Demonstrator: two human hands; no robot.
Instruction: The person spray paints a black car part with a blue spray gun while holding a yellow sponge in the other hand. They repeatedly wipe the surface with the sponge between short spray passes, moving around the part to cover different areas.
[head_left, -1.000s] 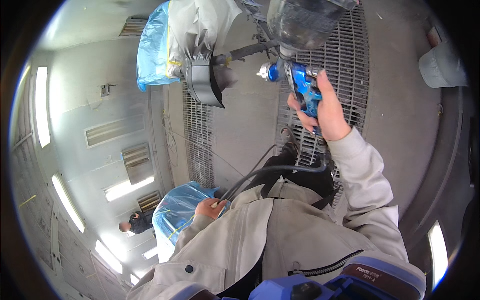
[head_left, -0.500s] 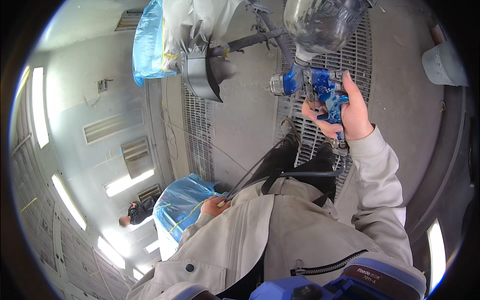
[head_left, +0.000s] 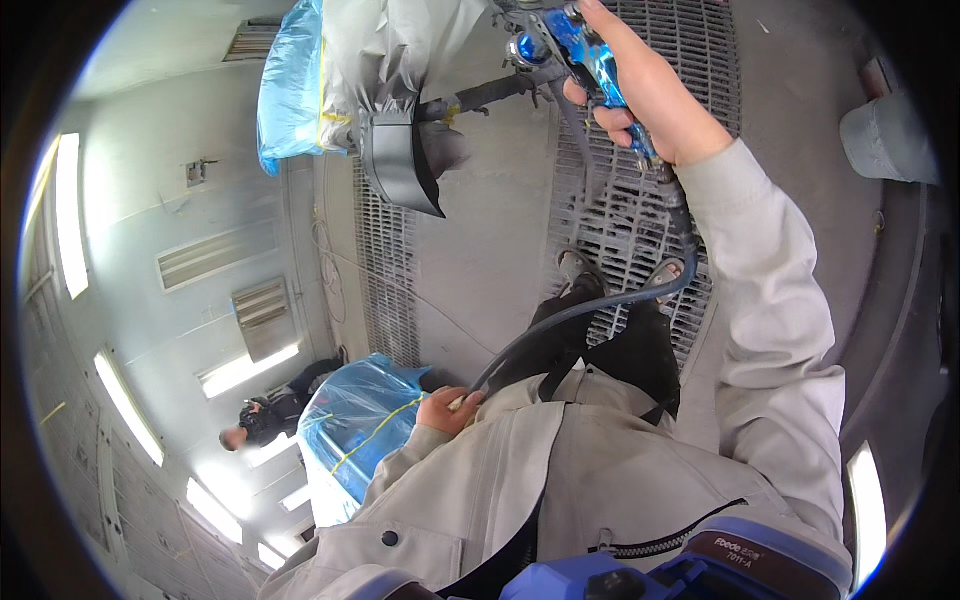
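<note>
My right hand is raised at the top, its fingers wrapped round the grip of a blue spray gun. The gun's round nozzle end points left; its cup lies beyond the upper edge of the view. From the base of the grip a dark air hose curves down and left across my legs. At my waist my left hand is closed on the hose, with something small and pale at its fingers. Left of the gun, a dark grey curved panel is fixed on a stand, apart from the gun.
White and blue masking film covers something behind the panel. More blue film wraps an object beside my left arm. Another person is at the far left. A grey bucket stands right. Floor grating runs beneath my feet.
My right hand has moved the spray gun up and away from me, tilting it, so its cup has left the view. The hose is drawn out longer. My left hand has shifted slightly right.
</note>
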